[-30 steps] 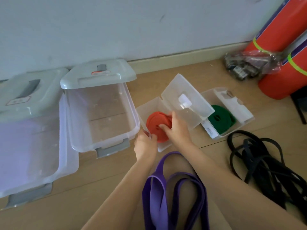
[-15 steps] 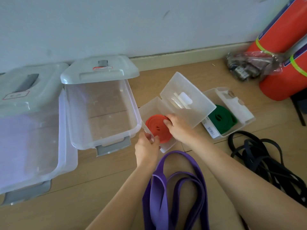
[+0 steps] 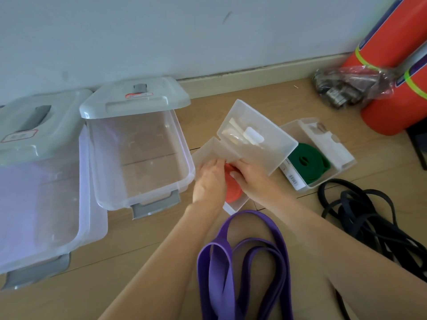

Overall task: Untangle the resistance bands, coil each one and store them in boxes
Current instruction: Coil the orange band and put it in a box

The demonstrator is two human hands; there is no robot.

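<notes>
A person kneeling over a wooden floor packs a coiled red resistance band into a small clear hinged box, its lid standing open behind the hands. The left hand reaches in from the box's left side with fingers curled over the top of the coil, pressing it down; the right hand grips the coil from the right, thumb across it. The step in hand looks like seating the red band so that it lies flat and does not spring open; the next move would call for keeping the coil tight while the hands come out, then swinging the lid down over it. A second small box just to the right already holds a coiled green band. A purple band lies loose on the floor below the hands, and a tangle of black bands sits at the right, both yet to be coiled. Two large clear bins with pale lids propped at their far ends stand to the left, and orange rolled mats lean against the wall by a plastic bag of metal parts. Compared with half a second ago, the left hand has left the box's near edge and gone inside onto the coil, beside the right.
</notes>
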